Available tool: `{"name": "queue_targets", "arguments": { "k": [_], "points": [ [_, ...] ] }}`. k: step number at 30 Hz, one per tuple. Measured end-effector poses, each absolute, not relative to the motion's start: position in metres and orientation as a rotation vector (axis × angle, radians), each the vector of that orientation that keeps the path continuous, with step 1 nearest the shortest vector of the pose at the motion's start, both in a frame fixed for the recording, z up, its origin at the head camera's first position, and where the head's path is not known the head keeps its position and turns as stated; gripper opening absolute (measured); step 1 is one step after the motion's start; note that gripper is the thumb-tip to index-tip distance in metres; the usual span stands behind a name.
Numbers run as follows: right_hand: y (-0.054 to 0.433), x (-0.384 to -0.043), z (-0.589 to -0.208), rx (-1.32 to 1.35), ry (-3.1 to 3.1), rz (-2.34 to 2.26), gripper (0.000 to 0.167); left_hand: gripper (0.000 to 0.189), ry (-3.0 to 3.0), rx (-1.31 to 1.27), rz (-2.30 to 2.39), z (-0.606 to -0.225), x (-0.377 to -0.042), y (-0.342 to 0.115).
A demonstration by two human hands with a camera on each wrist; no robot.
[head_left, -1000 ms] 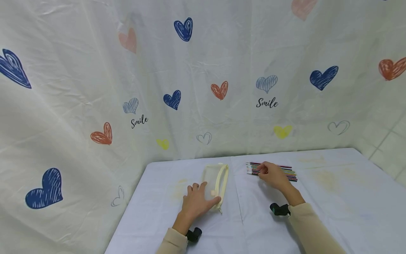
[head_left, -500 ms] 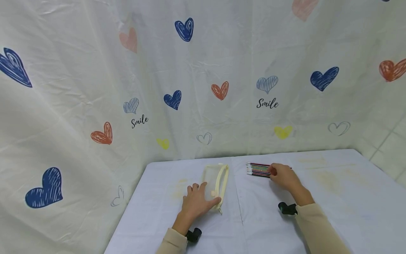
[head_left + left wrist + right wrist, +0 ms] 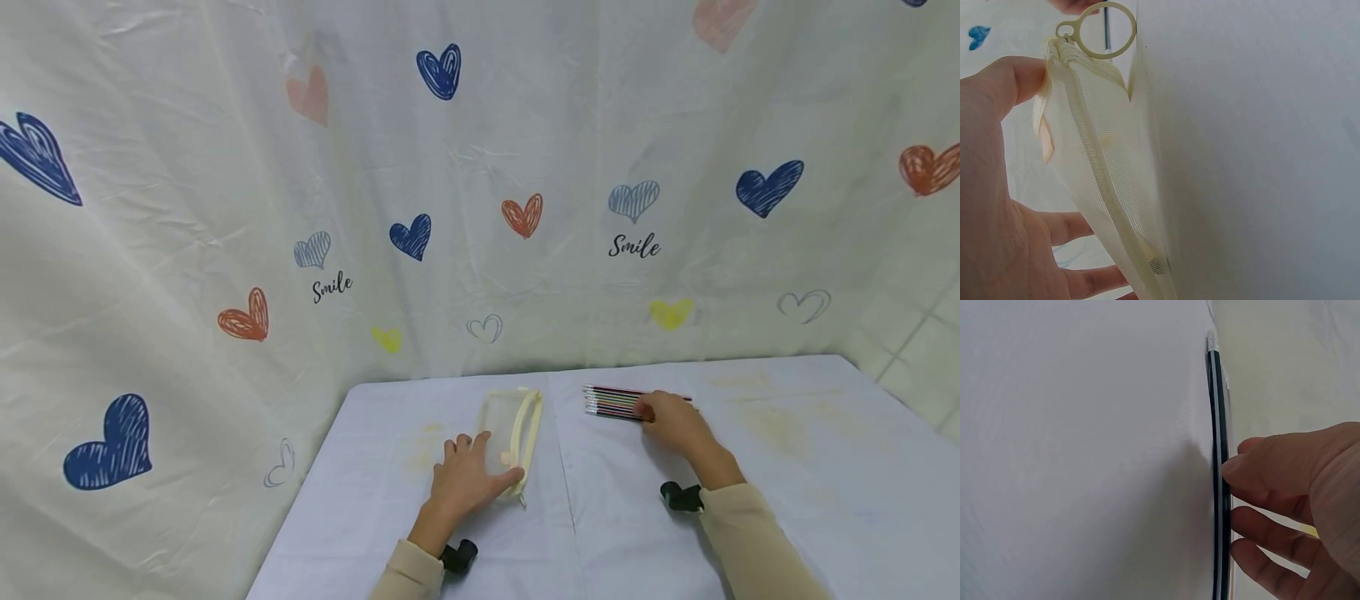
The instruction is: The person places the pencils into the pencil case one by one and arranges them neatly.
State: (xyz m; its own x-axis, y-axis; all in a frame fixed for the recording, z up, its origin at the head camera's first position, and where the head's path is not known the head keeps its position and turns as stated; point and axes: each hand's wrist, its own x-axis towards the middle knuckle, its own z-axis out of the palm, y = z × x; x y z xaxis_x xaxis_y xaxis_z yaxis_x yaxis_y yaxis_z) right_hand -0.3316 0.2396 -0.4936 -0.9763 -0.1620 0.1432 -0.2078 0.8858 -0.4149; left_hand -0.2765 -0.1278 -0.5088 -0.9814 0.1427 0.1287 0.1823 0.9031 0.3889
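Note:
A cream mesh zip pouch (image 3: 497, 417) lies on the white-covered table, its zip along the right side. My left hand (image 3: 465, 479) rests on its near end with fingers spread. In the left wrist view the thumb touches the pouch (image 3: 1107, 131) beside the zip end, where a round pull ring (image 3: 1108, 57) hangs. Several striped pencils (image 3: 611, 401) lie side by side to the right. Over their right part, my right hand (image 3: 678, 425) covers some of the ends. In the right wrist view, thumb and fingertips pinch at a dark pencil (image 3: 1217, 412) with a pale stripe.
A white cloth (image 3: 600, 533) covers the table and carries faint yellowish stains. Behind its far edge hangs a white curtain (image 3: 555, 292) printed with hearts and the word Smile. A tiled wall (image 3: 933, 350) shows at the right. Dark wrist cameras (image 3: 459, 556) sit by both cuffs.
My right hand has slid right along the pencils from their middle and now stays near their right part. The left hand and the pouch have kept their places.

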Motion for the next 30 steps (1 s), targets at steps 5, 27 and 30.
{"name": "queue_targets", "arguments": {
  "k": [5, 27, 30],
  "points": [
    [0.2397, -0.3322, -0.4949, 0.299, -2.956, 0.655, 0.015, 0.094, -2.966, -0.256, -0.614, -0.5087, -0.2761, -0.1272],
    [0.2366, -0.3327, -0.4973, 0.302, -3.055, 0.702, 0.016, 0.094, -2.981, -0.240, -0.607, -0.5088, -0.2772, -0.1263],
    [0.2360, -0.3329, -0.4989, 0.312, -3.064, 0.716, 0.016, 0.094, -2.983, -0.238, -0.600, -0.5100, -0.2774, -0.1267]
  ]
}}
